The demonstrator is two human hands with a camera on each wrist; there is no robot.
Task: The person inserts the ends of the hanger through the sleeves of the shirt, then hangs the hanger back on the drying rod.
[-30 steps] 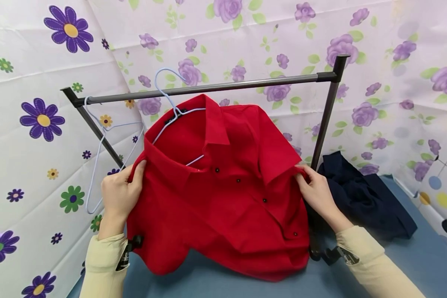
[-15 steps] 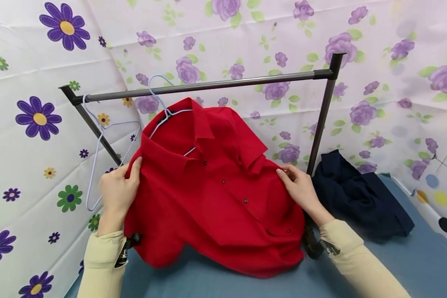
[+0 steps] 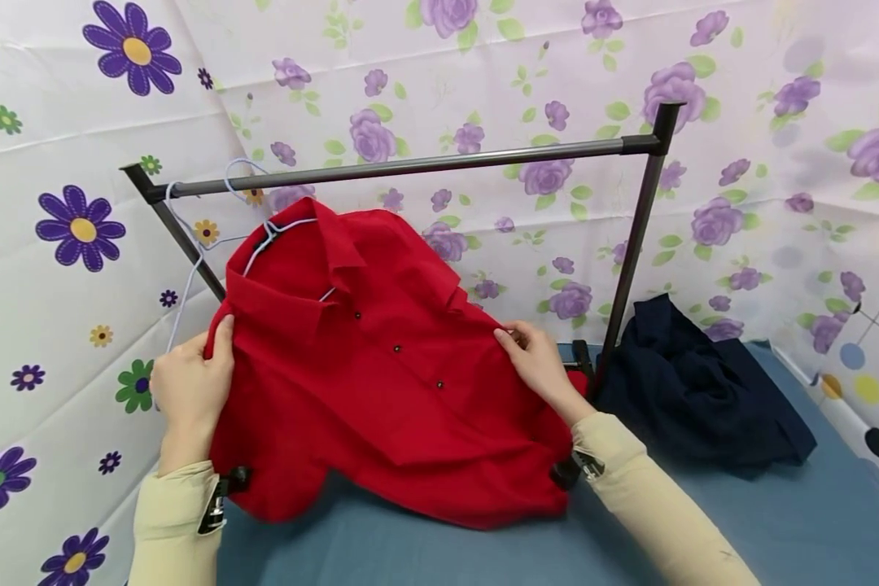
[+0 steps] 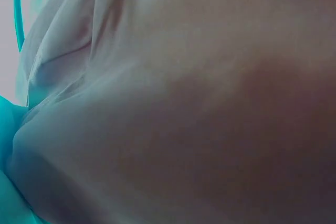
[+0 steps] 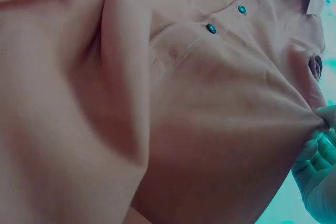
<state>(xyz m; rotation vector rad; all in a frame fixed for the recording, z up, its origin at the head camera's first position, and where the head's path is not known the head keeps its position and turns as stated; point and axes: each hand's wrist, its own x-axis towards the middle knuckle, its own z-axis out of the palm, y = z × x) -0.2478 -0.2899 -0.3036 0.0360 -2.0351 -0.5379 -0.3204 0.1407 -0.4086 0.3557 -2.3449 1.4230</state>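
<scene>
A red short-sleeved shirt point(image 3: 381, 382) with a collar and dark buttons hangs on a pale blue hanger point(image 3: 269, 231). The hanger's hook loops over the metal rod near its left end. In the head view my left hand point(image 3: 192, 382) grips the shirt at the left shoulder side, thumb in front. My right hand point(image 3: 540, 364) pinches the right side edge below the sleeve, pulling the cloth taut. Shirt fabric point(image 4: 173, 119) fills most of the left wrist view. The right wrist view shows the pinching right hand point(image 5: 317, 177) and several buttons.
The dark clothes rack point(image 3: 439, 163) stands on a blue surface point(image 3: 381, 545). A second pale blue hanger point(image 3: 189, 281) hangs at the rod's left end, partly behind my left hand. Crumpled navy cloth point(image 3: 703, 399) lies to the right of the rack. Floral curtains stand behind.
The shirt and its hanger have slid left along the rod, with both hands moving left. My right hand has shifted from the sleeve area down to the shirt's side edge.
</scene>
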